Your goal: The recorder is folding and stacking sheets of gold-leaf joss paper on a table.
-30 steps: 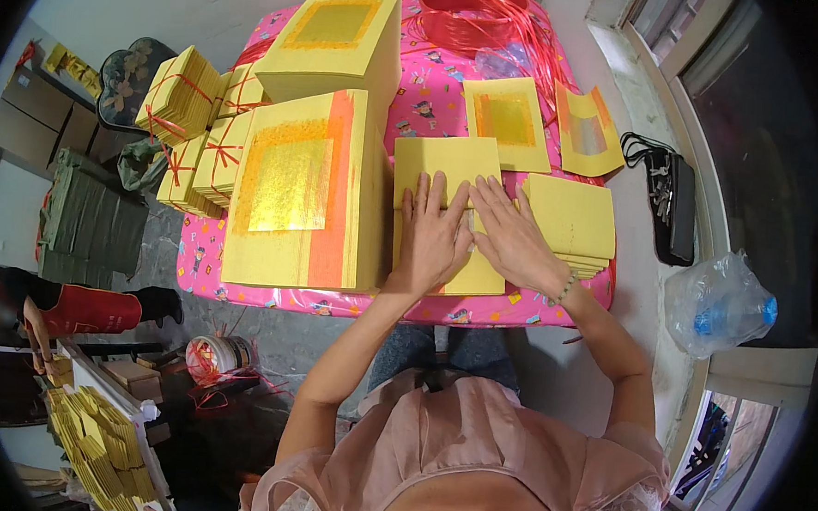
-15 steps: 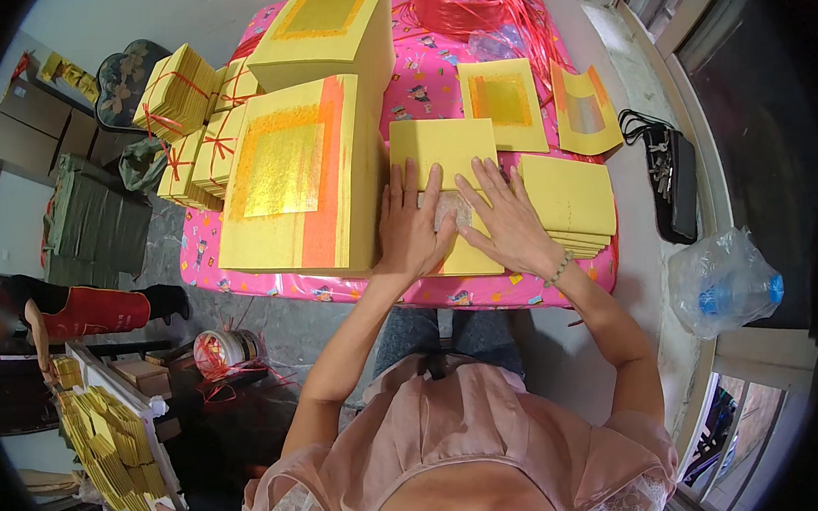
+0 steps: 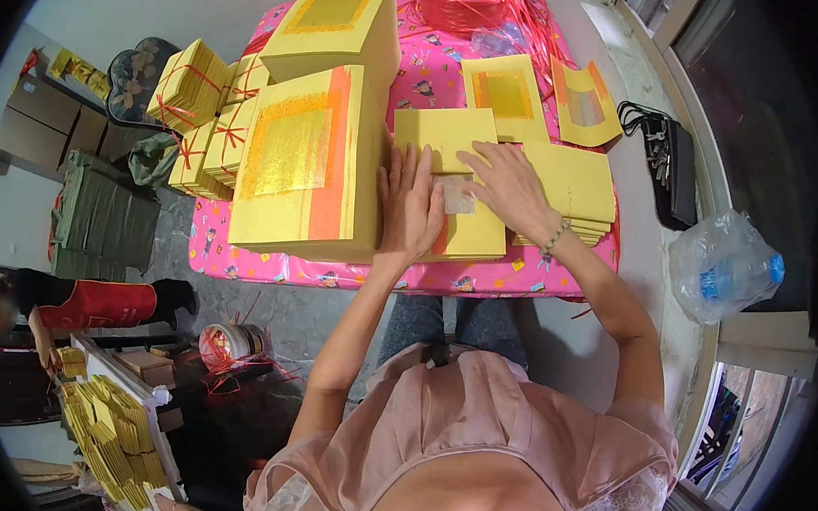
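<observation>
While both the left hand (image 3: pixel 412 205) and right hand (image 3: pixel 510 187) lie spread flat on the yellow paper stack (image 3: pixel 449 188), its sheets look loose. A sideways push could fan them, or nudge the tall stack (image 3: pixel 307 167) just beside.

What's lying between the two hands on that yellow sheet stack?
In the head view, a small pale square of paper lies on the yellow stack, between the left hand and the right hand.

A small home workshop for gold-foil paper: tall yellow paper stacks (image 3: pixel 307 162) crowd a pink-clothed counter (image 3: pixel 408 276), red-tied bundles (image 3: pixel 188 87) beside cardboard boxes (image 3: pixel 36 130), another worker (image 3: pixel 83 305) nearby.
</observation>
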A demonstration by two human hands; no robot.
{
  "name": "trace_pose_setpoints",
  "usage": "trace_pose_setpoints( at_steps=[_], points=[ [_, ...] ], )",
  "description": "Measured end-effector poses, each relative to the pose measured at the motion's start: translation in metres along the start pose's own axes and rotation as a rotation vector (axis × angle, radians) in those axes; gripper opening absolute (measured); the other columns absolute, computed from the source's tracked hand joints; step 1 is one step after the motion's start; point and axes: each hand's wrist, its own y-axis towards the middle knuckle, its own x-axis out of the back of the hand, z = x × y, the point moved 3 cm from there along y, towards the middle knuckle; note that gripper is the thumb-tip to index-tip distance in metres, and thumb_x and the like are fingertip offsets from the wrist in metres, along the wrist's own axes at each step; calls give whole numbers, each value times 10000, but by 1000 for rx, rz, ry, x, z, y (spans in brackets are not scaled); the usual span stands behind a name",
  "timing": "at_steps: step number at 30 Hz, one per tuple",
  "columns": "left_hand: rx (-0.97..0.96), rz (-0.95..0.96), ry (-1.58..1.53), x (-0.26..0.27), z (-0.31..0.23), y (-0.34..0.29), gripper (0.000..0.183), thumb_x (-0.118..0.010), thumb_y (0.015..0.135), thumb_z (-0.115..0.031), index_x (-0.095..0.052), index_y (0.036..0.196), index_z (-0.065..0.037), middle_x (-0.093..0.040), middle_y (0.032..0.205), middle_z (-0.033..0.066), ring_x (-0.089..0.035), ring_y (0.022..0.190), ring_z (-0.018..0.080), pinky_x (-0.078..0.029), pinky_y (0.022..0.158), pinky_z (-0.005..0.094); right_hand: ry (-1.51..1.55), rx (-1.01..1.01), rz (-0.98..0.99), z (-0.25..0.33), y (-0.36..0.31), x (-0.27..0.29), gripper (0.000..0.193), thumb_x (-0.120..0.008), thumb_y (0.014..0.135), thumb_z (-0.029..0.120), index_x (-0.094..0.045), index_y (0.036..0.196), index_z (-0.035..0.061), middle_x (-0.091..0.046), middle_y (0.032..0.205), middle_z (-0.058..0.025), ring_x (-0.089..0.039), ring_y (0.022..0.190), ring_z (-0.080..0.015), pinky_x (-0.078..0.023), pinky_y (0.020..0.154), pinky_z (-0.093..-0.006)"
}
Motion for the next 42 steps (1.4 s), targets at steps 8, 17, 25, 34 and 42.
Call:
trace_pose_setpoints(
  at_steps=[8, 17, 25, 34, 42],
  points=[
    [92, -149, -536, 7, -20, -16, 394, -581, 974, -95, -474, 1341, 0, -569, 1104, 140, -645, 913, 194, -570, 766, 324, -146, 221, -348, -19, 15, -9, 252, -713, 851, 222, -669, 1029, 49, -684, 905, -63, -657, 869, -239, -491, 886, -382],
    [764, -123, -1515, -3, -1, -4, 423, -579, 988, -211, -443, 1352, -43, -590, 1245, 124, -653, 1055, 231, -586, 841, 374, -81, 383, -439, 1, -28, 7, 293, -737, 837, 205, -692, 1089, 61, -701, 1030, -65, -672, 967, -194, -482, 943, -403],
    [537, -179, -1387, 6, -28, -32, 401, -583, 971, -69, -466, 1352, -32, -588, 1234, 47, -569, 1082, 109, -465, 940, 282, 264, -98, -589, -5, -72, 32, 485, -679, 908, 160, -525, 1344, 16, -541, 1340, -179, -518, 1264, -334, -438, 1033, -427],
    [339, -38, -1440, -10, -60, -17, 378, -622, 956, -79, -513, 1311, -14, -616, 1187, 39, -573, 1063, 104, -475, 902, 265, 864, -434, -580, -33, -106, 26, 381, -588, 995, 122, -487, 1340, -5, -626, 997, -52, -596, 887, -111, -496, 800, -266],
    [161, 243, -939, -57, -81, 52, 418, -695, 883, -129, -544, 1229, 51, -700, 1083, 176, -687, 980, 229, -526, 859, 333, 535, -666, -489, -112, -124, 42, 304, -574, 991, 187, -525, 1229, 4, -682, 930, -132, -658, 809, -251, -506, 713, -375]
  ],
)
